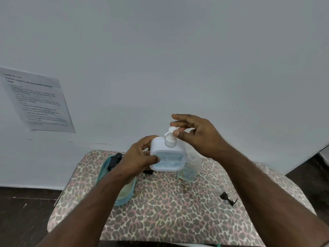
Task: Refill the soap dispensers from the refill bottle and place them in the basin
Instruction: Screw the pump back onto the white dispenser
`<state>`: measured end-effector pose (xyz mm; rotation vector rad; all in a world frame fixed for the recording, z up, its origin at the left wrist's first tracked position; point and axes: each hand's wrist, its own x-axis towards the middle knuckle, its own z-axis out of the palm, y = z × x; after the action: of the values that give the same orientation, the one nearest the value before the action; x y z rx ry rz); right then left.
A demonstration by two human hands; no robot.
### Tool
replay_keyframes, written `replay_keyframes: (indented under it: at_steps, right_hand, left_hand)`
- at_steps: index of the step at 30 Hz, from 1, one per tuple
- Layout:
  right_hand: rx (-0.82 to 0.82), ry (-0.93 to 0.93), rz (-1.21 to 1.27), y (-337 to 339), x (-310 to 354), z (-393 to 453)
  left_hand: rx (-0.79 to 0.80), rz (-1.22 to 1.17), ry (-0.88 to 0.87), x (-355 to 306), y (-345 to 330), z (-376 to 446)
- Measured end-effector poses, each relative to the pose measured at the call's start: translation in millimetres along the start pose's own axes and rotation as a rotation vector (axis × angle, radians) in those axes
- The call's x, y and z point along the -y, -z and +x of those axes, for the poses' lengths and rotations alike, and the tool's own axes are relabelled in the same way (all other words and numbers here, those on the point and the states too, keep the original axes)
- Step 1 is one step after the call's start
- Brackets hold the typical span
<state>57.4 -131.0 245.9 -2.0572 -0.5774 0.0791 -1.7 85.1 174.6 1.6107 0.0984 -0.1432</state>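
Note:
My left hand (pixel 138 157) grips the side of a white square soap dispenser (pixel 167 157) with a clear window showing bluish soap, held above the table. Its white pump head (pixel 171 135) sits on top. My right hand (pixel 194 134) hovers at the pump, thumb and fingertips touching or nearly touching the nozzle, fingers spread. A clear bottle (pixel 188 169) with bluish liquid stands uncapped on the table just right of the dispenser. A teal basin (pixel 124 195) sits at the left under my left forearm, with a black-topped object (pixel 115 158) in its far end.
The small table has a leopard-print cover (pixel 169 207). A black pump head with a long clear tube (pixel 227 196) lies on it at the right. A printed sheet (pixel 37 100) is taped to the grey wall. Dark floor lies on both sides.

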Motion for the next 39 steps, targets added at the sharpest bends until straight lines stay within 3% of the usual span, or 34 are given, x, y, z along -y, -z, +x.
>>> replay_keyframes:
  at_steps: [5,10,17,24,28,36,39]
  right_hand:
    - [-0.087,0.044,-0.128,-12.7,7.5,4.2]
    - [-0.085,0.0,-0.095,-21.4,8.1,7.2]
    - [0.28,-0.082,-0.312,-36.9,-0.6,9.8]
    - [0.389,-0.018,-0.437,-81.0,10.2,23.2]
    - [0.338,0.003,-0.41,-113.0,7.7,33.2]
    - [0.305,-0.071,-0.367,-181.7,-13.8,45.6]
    - [0.345,-0.098,-0.388,-207.1,-27.1,45.3]
  left_hand:
    - [0.007,-0.005,0.005,3.0,5.3,-0.8]
    - [-0.01,0.011,0.019,4.3,13.2,-4.3]
    - [0.003,0.022,0.016,11.6,40.2,-10.2]
    - [0.022,0.033,0.065,25.6,88.3,-14.0]
    - [0.022,0.029,0.09,37.6,122.4,-15.0]
    - [-0.266,0.004,0.276,86.7,178.0,-22.3]
    - [-0.283,0.025,0.359,106.3,177.4,-21.8]
